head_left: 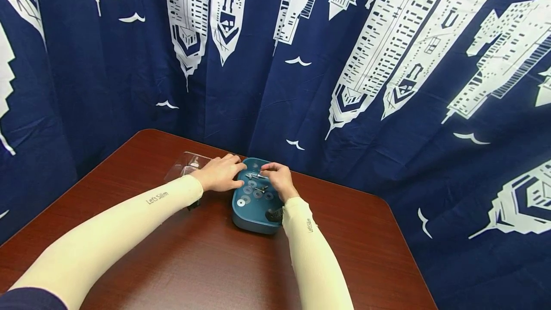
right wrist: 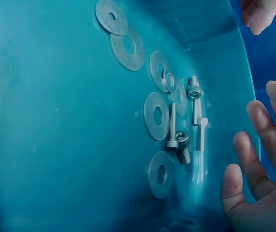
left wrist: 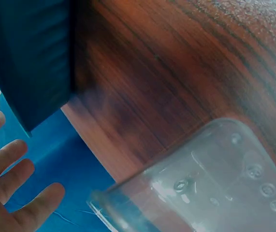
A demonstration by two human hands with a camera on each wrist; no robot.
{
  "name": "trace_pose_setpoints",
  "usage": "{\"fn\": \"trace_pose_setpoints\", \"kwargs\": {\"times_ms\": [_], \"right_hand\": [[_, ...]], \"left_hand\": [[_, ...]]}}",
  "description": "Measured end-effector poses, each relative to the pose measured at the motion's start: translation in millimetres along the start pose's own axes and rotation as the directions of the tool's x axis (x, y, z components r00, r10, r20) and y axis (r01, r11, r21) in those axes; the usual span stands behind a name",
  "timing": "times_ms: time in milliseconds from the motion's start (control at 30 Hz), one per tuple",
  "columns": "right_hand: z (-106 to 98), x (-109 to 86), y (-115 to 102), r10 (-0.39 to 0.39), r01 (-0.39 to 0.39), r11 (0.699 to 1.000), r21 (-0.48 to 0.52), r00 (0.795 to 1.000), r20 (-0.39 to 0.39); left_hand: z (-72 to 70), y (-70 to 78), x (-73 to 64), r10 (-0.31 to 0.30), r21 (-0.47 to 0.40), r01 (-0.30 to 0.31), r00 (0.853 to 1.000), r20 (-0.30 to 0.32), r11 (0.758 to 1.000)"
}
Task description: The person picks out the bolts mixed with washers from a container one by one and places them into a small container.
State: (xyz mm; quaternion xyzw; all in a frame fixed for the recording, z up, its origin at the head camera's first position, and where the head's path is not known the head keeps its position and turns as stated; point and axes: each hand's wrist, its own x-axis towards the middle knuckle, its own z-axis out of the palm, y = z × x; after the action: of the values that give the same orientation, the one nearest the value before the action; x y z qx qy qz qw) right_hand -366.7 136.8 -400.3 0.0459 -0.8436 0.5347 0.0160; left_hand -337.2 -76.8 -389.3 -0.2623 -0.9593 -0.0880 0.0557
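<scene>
A blue tray [head_left: 254, 221] with raised sides stands on the table. Several flat washers [right wrist: 157, 116] and several bolts [right wrist: 173, 125] lie on its floor, the bolts mostly toward one side wall. My left hand [head_left: 221, 173] is at the tray's left rim, its fingers spread and fairly straight. My right hand [head_left: 279, 179] hovers over the tray's right side, near the bolts. In the right wrist view its fingers [right wrist: 246, 150] are loosely bent, with the thumb close to the index finger and nothing visible between them.
A clear plastic container [left wrist: 215, 179] stands to the left of the tray, partly behind my left hand. The brown wooden table [head_left: 202, 262] ends at a dark blue curtain [head_left: 258, 85] printed with white buildings. A black device [head_left: 274, 214] is at my right wrist.
</scene>
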Motion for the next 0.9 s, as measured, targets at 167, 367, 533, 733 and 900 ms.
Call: {"fn": "trace_pose_setpoints", "kwargs": {"times_ms": [167, 367, 533, 733, 900], "right_hand": [[4, 0.0, 4, 0.039, -0.039, 0.999, -0.019, 0.999, 0.000], [9, 1.7, 10, 0.056, -0.057, 0.994, -0.098, 0.998, -0.014], [13, -0.7, 13, 0.058, -0.056, 0.986, -0.158, 0.998, 0.007], [16, -1.7, 20, 0.079, -0.075, 0.979, -0.191, 0.997, 0.018], [18, 0.1, 22, 0.082, -0.074, 0.975, -0.211, 0.996, 0.027]], "left_hand": [[4.2, 1.2, -1.3, 0.001, 0.004, -0.001, 1.000, 0.007, 1.000], [4.0, 2.4, -3.1, -0.010, 0.015, 0.010, 1.000, 0.015, 1.000], [3.9, 2.8, -4.7, -0.011, 0.000, 0.011, 1.000, 0.018, 1.000], [4.2, 2.9, -5.7, -0.012, -0.007, 0.012, 1.000, 0.017, 1.000], [5.3, 1.2, -5.4, -0.020, -0.007, 0.020, 1.000, 0.014, 1.000]]}}
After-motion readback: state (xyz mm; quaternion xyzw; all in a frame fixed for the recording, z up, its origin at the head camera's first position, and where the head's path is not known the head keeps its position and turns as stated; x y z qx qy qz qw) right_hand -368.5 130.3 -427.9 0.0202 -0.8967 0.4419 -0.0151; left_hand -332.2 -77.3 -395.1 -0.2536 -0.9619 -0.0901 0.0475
